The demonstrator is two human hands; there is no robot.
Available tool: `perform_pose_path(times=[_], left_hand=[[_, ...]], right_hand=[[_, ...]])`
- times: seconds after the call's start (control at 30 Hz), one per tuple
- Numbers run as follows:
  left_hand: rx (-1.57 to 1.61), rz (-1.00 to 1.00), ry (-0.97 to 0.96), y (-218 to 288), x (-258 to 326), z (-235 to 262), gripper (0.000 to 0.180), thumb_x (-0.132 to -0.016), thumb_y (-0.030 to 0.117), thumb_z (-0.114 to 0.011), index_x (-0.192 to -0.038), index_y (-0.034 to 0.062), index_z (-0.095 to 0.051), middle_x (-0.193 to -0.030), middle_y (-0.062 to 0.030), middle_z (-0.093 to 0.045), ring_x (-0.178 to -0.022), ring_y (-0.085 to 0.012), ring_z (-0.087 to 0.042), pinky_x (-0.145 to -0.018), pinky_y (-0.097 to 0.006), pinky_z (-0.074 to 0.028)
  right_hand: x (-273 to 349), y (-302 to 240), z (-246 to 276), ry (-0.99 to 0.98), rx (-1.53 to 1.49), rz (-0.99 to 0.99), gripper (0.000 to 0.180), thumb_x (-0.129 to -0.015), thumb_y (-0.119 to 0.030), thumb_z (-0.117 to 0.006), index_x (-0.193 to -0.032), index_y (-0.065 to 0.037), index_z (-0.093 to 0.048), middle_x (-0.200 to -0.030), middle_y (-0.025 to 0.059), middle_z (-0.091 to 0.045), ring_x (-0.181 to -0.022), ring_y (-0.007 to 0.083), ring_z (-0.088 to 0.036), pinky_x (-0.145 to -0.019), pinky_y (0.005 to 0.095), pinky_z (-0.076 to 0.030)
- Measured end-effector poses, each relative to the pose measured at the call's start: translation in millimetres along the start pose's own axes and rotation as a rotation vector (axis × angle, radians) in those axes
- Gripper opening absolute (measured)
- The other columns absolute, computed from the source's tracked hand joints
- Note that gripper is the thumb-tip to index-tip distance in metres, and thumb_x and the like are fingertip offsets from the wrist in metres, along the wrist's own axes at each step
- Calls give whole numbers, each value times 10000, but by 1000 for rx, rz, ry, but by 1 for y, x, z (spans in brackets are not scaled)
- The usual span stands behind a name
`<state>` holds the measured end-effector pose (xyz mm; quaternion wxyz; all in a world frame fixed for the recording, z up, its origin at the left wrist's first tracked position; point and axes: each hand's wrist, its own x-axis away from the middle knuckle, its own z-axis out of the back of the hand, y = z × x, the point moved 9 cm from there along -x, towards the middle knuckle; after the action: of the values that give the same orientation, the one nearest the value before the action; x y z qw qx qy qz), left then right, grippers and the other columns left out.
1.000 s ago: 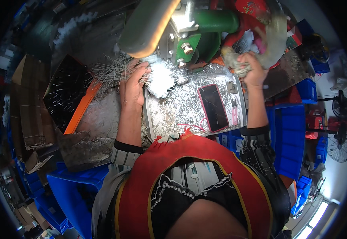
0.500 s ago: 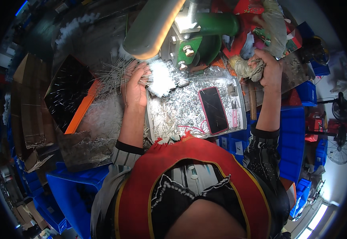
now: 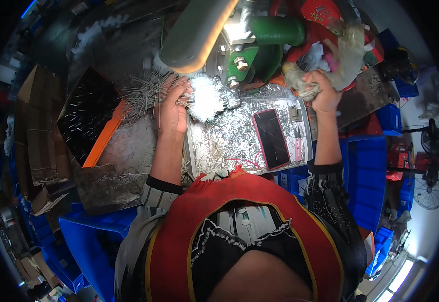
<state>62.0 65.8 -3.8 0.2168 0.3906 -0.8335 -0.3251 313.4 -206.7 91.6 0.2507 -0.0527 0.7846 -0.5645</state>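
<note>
While the left hand (image 3: 173,108) curls its fingers round thin wires (image 3: 141,94), upper left of centre, their right end is lost in glare beside the green machine (image 3: 247,63); presumably held there for the light. Right hand (image 3: 325,95), upper right: fingers closed on a pale wrapped handle (image 3: 302,83), wrapping probably for grip. Central tray (image 3: 307,138), apparently catching scraps: metal bits (image 3: 224,138), phone (image 3: 271,138), pink-handled clippers (image 3: 297,146). Orange-edged black box (image 3: 103,139), left: glinting slivers inside.

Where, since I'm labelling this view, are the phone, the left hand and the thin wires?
Phone (image 3: 271,139), head view: middle of the dark screen.
Left hand (image 3: 172,107), head view: middle of the hand.
Thin wires (image 3: 145,94), head view: the lengths left of the hand.
</note>
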Motion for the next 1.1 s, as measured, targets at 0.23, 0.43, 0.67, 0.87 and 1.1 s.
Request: perform_pose_path(times=[0.23,0.43,0.67,0.87,1.1], left_hand=[[78,-33,52,0,-4,13,364,-772,-36,-563,-1124,-61,-473,-1031,-157,-584,-915,-218,-582,-797,-304,-479],[82,-27,77,0,-6,13,360,-780,-35,-568,-1127,-53,-476,-1026,-147,-587,-903,-208,-580,-800,-302,-477],[0,-29,98,2,-1,8,356,-791,-3,-587,-1128,-43,-478,-1013,-146,-589,-907,-206,-576,-806,-302,-481],[-312,88,24,9,11,2,278,-797,44,-615,-1060,-16,-547,-951,-108,-613,-841,-170,-593,-746,-277,-503],[-146,49,-30,1,2,11,304,-798,44,-596,-1087,-18,-525,-952,-101,-601,-846,-165,-585,-725,-270,-497]], right_hand=[[-14,-35,-2,90,181,-213,112,-700,-73,-628,-716,28,-582,-640,113,-578,-510,192,-573,-469,287,-451],[-20,-36,0,47,174,-338,135,-703,-96,-636,-744,23,-588,-653,105,-578,-506,192,-572,-480,287,-455],[4,-7,-9,-44,-31,88,84,-722,-16,-598,-772,44,-567,-631,113,-584,-542,173,-567,-497,267,-449],[-5,-3,6,41,-15,-102,100,-697,-28,-617,-766,33,-578,-626,115,-585,-522,185,-563,-475,276,-450],[-12,-28,3,87,130,-248,116,-701,-69,-624,-740,36,-595,-614,115,-579,-498,208,-574,-471,303,-468]])
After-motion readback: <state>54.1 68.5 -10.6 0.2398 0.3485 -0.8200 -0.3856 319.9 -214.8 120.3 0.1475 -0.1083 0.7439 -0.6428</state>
